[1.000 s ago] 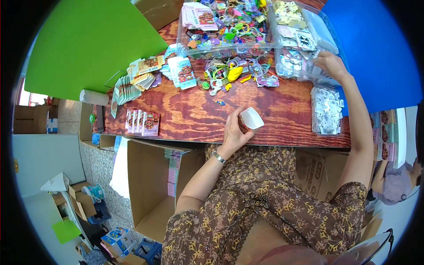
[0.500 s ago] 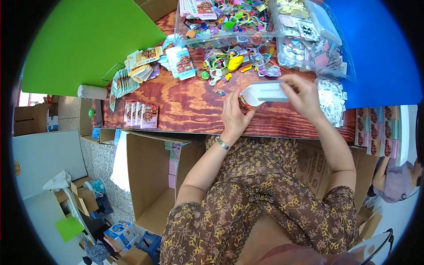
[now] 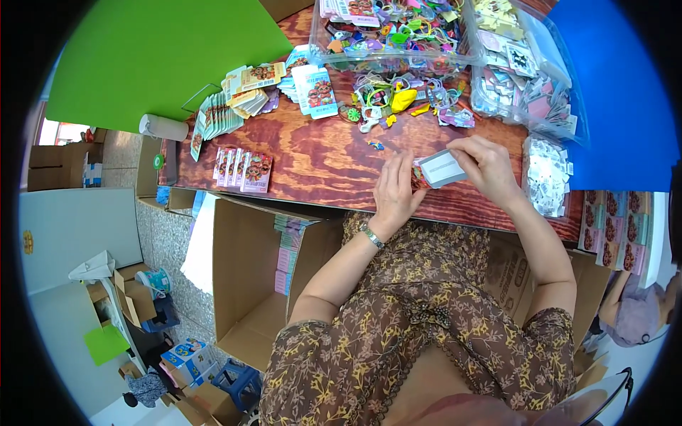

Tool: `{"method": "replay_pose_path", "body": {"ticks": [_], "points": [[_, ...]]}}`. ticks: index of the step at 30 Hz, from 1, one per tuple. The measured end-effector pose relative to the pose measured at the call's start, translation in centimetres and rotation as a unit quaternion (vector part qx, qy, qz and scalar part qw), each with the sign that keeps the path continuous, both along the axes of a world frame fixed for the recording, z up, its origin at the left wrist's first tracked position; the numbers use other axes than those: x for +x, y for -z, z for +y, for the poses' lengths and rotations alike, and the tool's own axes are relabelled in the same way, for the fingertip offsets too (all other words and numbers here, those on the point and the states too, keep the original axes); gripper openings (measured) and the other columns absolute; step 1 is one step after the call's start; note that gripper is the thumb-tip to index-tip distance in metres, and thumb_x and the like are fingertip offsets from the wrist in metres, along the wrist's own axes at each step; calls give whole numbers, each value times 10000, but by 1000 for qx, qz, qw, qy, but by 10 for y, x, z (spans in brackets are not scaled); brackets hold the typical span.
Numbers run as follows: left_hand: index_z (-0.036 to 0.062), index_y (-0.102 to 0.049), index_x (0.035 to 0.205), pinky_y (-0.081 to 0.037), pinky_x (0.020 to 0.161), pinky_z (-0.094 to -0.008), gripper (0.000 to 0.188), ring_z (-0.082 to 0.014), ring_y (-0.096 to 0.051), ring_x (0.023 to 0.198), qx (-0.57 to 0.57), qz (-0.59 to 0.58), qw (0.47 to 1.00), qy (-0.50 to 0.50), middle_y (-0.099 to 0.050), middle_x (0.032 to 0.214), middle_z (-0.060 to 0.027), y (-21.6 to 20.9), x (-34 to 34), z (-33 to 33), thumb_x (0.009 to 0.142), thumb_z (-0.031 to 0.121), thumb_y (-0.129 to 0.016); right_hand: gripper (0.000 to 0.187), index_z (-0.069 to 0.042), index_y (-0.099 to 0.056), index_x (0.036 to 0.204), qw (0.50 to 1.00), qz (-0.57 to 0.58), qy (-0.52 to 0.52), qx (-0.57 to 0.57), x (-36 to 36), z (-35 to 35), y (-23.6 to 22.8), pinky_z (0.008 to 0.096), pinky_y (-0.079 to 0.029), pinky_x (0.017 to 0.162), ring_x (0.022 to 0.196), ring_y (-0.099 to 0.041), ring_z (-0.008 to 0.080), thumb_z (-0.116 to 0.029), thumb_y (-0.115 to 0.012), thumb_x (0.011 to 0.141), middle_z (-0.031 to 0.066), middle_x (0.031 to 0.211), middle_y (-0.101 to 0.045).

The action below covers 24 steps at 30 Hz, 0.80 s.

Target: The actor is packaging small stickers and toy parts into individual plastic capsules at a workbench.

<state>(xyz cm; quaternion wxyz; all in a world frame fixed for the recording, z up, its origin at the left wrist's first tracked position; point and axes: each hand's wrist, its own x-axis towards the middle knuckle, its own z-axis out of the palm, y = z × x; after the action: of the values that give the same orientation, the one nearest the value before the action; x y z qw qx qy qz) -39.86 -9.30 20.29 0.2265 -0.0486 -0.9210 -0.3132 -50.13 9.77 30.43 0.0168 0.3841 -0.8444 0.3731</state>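
My left hand (image 3: 395,190) is closed around a small printed cardboard box (image 3: 418,177) near the table's front edge. The box tilts toward the right, its printed side partly hidden by my fingers. At its right end is a pale grey-and-white flat piece (image 3: 443,169), perhaps an insert or the box's own flap; I cannot tell which. My right hand (image 3: 486,165) pinches the far right end of this piece between thumb and fingers. Just beyond my left hand lies a tiny blue and orange trinket (image 3: 375,145). A row of several pink printed boxes (image 3: 245,172) stands to the left.
Clear plastic bins of colourful trinkets (image 3: 398,53) and small cards (image 3: 518,92) stand at the back. Loose trinkets (image 3: 401,101) lie before them. Folded printed cartons (image 3: 220,117) fan out at left. White packets (image 3: 545,174) sit at right. An open cardboard box (image 3: 249,263) is below the table.
My right hand has brought the pale piece lower and closer against the box. The box's white open flap no longer shows. The whole view has shifted slightly.
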Motion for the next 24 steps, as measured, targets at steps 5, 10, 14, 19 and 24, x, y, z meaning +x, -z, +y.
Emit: {"method": "replay_pose_path", "body": {"ticks": [5,10,14,19,24], "points": [[-12,-447,1425,-470,1020,-460,875,-413,-515,1266,-17,6,1000,5,-528,1358,-198,-4,2,-7,653,108,-840,152,-25,-701,1041,994,97,46,-31,7,-3,7,359,-524,644,743,-690,269,-36,-694,889,119,861,-691],[-18,-461,1415,-459,1048,-475,869,-427,-537,1243,-8,40,999,7,-561,1314,-229,-8,2,-6,651,96,-859,132,-15,-689,1028,995,45,64,-58,22,-9,14,348,-536,634,725,-696,256,-20,-690,896,125,851,-689],[-23,-455,1420,-466,1038,-472,883,-423,-543,1234,-5,34,999,7,-565,1306,-232,-9,6,0,646,99,-859,118,-9,-674,1023,978,-140,123,-92,39,-17,27,336,-556,639,725,-710,267,-19,-686,906,142,845,-693],[-22,-452,1417,-480,1019,-467,863,-419,-534,1245,18,33,999,5,-557,1316,-220,-3,10,3,658,101,-843,204,-3,-659,1090,992,100,31,-66,55,-28,40,351,-564,648,731,-700,285,-4,-686,888,134,844,-688],[-16,-457,1414,-493,1001,-467,854,-410,-550,1211,40,-9,999,-29,-558,1296,-227,4,17,-10,674,145,-849,219,-33,-704,1092,998,57,-3,-32,45,-24,51,380,-564,721,808,-698,285,-25,-690,873,139,935,-701]]}}
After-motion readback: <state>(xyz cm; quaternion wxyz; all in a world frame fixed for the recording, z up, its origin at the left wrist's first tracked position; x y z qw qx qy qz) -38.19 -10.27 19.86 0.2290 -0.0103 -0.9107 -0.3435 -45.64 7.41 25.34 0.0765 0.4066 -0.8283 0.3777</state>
